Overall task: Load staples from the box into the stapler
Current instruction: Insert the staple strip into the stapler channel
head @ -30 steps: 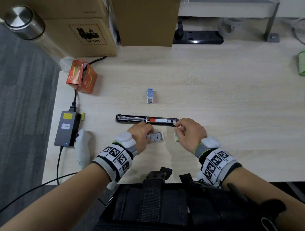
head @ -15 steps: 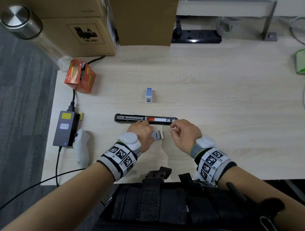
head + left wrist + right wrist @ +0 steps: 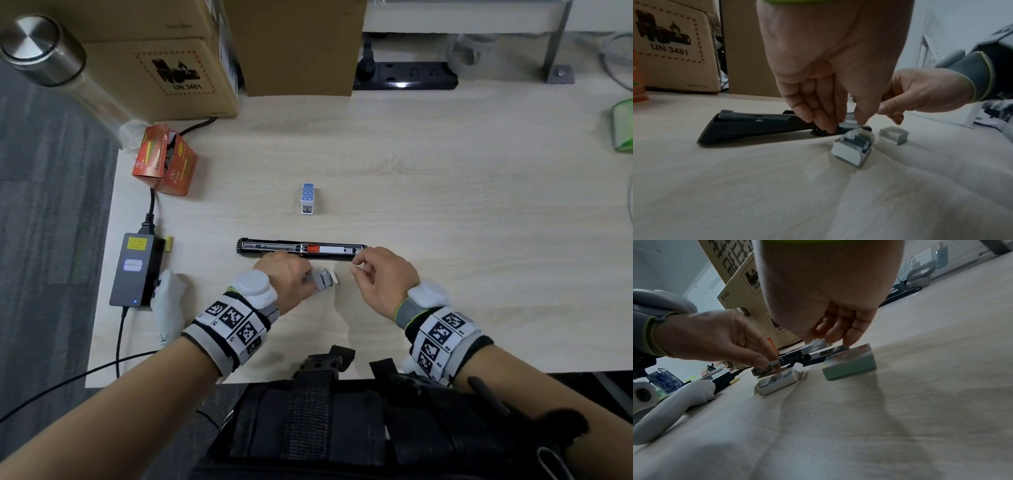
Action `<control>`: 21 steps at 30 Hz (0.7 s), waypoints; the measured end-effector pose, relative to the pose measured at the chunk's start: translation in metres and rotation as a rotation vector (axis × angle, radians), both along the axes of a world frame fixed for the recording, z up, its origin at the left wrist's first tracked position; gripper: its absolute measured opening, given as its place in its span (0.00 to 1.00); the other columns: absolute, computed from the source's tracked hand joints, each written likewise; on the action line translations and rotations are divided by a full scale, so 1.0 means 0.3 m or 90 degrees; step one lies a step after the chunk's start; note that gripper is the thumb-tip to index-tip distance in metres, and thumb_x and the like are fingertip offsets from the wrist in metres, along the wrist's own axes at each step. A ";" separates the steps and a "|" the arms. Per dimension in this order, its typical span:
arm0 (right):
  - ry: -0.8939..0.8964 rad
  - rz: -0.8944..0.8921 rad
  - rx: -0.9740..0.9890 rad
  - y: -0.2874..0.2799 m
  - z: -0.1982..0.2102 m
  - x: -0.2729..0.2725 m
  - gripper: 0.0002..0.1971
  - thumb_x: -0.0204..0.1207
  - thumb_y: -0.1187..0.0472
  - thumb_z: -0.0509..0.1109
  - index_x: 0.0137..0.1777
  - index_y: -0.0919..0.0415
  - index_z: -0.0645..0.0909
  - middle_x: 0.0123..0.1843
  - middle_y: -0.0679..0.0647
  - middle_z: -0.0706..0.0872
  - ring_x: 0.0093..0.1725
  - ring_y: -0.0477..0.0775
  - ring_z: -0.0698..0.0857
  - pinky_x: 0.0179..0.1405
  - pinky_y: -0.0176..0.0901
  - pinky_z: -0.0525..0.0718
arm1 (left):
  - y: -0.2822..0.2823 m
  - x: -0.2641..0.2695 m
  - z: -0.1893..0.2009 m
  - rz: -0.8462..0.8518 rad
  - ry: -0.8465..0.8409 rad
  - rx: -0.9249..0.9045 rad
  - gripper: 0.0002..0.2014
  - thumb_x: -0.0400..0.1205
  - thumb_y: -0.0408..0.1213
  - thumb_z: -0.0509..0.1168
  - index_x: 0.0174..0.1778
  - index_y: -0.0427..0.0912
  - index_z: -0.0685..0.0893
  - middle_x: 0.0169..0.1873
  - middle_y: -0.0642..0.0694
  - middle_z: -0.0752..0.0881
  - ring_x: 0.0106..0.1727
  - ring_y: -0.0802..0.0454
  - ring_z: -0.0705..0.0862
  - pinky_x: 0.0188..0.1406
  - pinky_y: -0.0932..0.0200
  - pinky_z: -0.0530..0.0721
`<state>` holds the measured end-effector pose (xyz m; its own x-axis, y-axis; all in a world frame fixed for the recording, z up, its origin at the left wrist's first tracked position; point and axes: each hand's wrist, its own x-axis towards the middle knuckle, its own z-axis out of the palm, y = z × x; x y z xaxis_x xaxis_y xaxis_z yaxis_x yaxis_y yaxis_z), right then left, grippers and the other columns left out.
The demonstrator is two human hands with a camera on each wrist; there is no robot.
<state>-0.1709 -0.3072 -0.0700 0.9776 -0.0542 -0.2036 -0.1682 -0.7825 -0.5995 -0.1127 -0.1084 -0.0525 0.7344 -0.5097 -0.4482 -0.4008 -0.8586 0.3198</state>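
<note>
The left hand (image 3: 284,279) has slid right across the little tray (image 3: 851,146), covering staples that lay in plain sight a second ago. Its grip is now a tight thumb-and-fingertip pinch on a short staple strip (image 3: 847,124), held just above the tray. To my eye that's the pickup done and the carry to the stapler about to start.

The right hand (image 3: 380,277) has drifted in a touch at the lower centre of the frame. Its fingers are curled at the stapler's right end, and I can't tell whether that grip has hold of anything.

The pale wood-grain counter (image 3: 445,205) is smooth and matte. In the middle of the frame lies the stapler (image 3: 274,247), long, black and plastic, folded out flat with its metal channel bared and a red-and-white patch inside it. The teal cardboard sleeve (image 3: 849,366) of the box sits just beside it, crisp-edged. The tray is thin white card, still carrying grey steel blocks, and the pinched strip is bright and ribbed.
</note>
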 end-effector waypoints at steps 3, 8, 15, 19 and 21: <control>-0.018 0.004 0.016 0.003 0.007 0.006 0.05 0.73 0.55 0.71 0.47 0.50 0.81 0.36 0.42 0.76 0.33 0.45 0.75 0.33 0.40 0.75 | -0.004 0.016 0.029 0.117 0.040 -0.084 0.10 0.77 0.51 0.65 0.45 0.52 0.88 0.41 0.54 0.89 0.44 0.53 0.85 0.46 0.58 0.82; -0.070 0.026 0.082 0.025 0.041 0.014 0.19 0.66 0.50 0.78 0.57 0.49 0.82 0.45 0.42 0.79 0.36 0.39 0.75 0.39 0.24 0.71 | -0.066 0.040 0.053 0.390 0.184 -0.272 0.08 0.69 0.49 0.75 0.40 0.51 0.90 0.34 0.55 0.91 0.38 0.58 0.89 0.42 0.63 0.86; -0.071 0.038 0.066 0.020 0.056 0.034 0.10 0.66 0.58 0.68 0.47 0.52 0.84 0.42 0.50 0.85 0.40 0.51 0.82 0.38 0.43 0.80 | -0.137 0.028 0.043 0.444 0.258 -0.345 0.08 0.68 0.48 0.77 0.35 0.49 0.91 0.32 0.50 0.92 0.34 0.58 0.87 0.45 0.56 0.88; -0.078 0.011 0.034 -0.003 0.059 0.045 0.05 0.70 0.58 0.69 0.46 0.49 0.83 0.41 0.48 0.84 0.38 0.48 0.81 0.36 0.41 0.78 | -0.146 0.030 0.035 0.441 0.231 -0.364 0.11 0.70 0.52 0.76 0.37 0.47 0.91 0.34 0.49 0.92 0.37 0.53 0.89 0.45 0.52 0.89; -0.071 -0.024 0.031 -0.034 0.048 0.068 0.05 0.73 0.57 0.72 0.48 0.50 0.84 0.43 0.49 0.84 0.38 0.48 0.81 0.37 0.40 0.78 | -0.141 0.036 0.024 0.390 0.136 -0.322 0.10 0.73 0.50 0.73 0.45 0.49 0.90 0.41 0.50 0.90 0.42 0.54 0.86 0.49 0.54 0.87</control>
